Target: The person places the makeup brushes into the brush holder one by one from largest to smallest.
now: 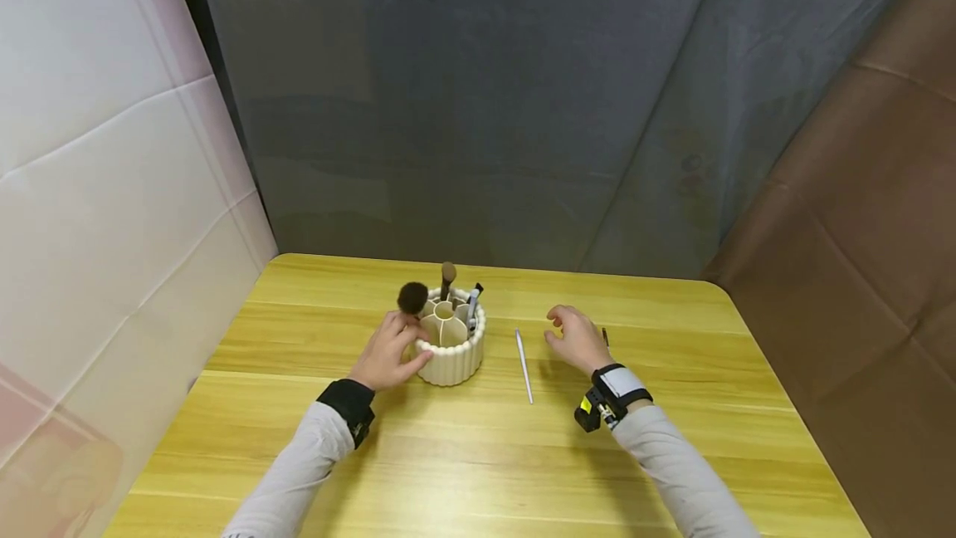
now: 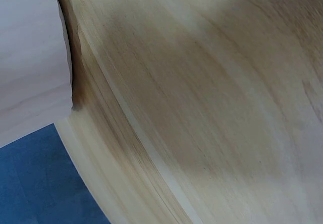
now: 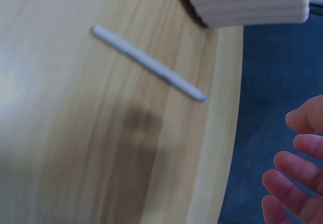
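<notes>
The left hand [image 1: 390,353] curls against the ribbed cream brush holder [image 1: 451,344] at the middle of the yellow wooden desk [image 1: 485,455], fingers gripping its left side beside a fluffy dark makeup brush [image 1: 412,299]. The right hand [image 1: 576,339] hovers loose and holds nothing, near a slim white pencil [image 1: 524,364] lying just right of the holder.
</notes>
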